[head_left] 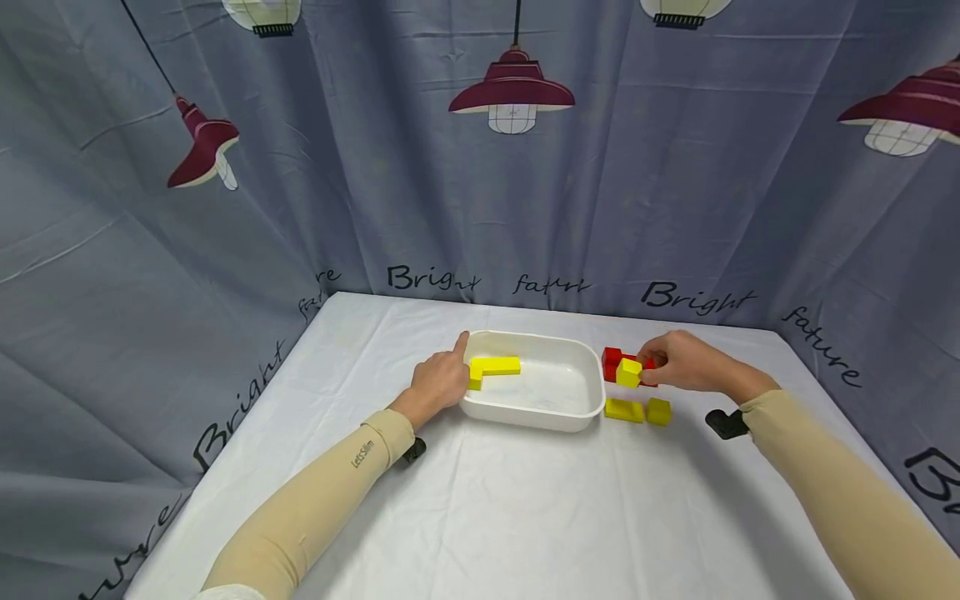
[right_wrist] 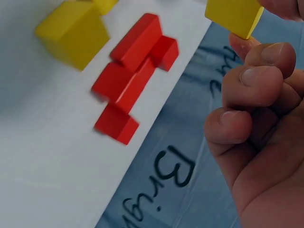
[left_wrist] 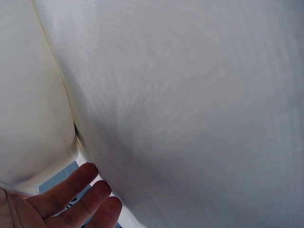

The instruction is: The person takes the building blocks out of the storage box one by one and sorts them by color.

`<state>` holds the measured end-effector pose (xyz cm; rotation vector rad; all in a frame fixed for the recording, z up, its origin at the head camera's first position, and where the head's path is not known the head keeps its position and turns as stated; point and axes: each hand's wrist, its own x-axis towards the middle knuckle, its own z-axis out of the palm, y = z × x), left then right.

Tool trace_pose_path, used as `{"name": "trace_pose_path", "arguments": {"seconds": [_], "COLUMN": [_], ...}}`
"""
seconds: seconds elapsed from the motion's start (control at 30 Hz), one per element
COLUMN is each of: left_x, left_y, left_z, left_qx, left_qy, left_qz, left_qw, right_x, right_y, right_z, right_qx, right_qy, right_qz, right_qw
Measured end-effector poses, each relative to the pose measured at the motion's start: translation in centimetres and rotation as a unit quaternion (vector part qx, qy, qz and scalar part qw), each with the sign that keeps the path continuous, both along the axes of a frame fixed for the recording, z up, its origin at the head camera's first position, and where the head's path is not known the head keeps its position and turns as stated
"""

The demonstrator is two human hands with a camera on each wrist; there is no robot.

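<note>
A white rectangular tray (head_left: 540, 418) stands on the table with yellow blocks (head_left: 498, 366) at its left end. My left hand (head_left: 442, 377) rests against the tray's left side, index finger stretched along the rim; its thumb is hidden. In the left wrist view, several loosely extended fingers (left_wrist: 78, 187) lie beside the pale tray wall. To the right of the tray, my right hand (head_left: 688, 363) pinches a yellow cube-like block (head_left: 628, 373) between thumb and fingertips, raised above the table in front of red blocks (head_left: 611, 364).
Right of the tray, a flat yellow block (head_left: 624, 410) and a yellow cube (head_left: 658, 411) lie on the white tablecloth (head_left: 525, 517). Several red blocks (right_wrist: 137, 42) sit close together near the table's far side. A grey-blue curtain (head_left: 390, 167) hangs behind the table.
</note>
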<state>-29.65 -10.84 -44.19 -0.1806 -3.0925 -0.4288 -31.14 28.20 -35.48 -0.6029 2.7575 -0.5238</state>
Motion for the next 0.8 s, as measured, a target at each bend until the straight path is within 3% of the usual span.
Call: {"name": "trace_pose_path", "arguments": {"seconds": [0.8], "left_x": [0.0], "left_y": [-0.1], "left_z": [0.0], "left_qx": [0.009], "left_qy": [0.003], "left_qz": [-0.003], "left_qw": [0.9999], "right_x": [0.9], "right_y": [6.4], "right_z": [-2.9], "right_qx": [0.024], "right_qy": [0.020], "right_qz": [-0.056], "right_qw": [0.998]}}
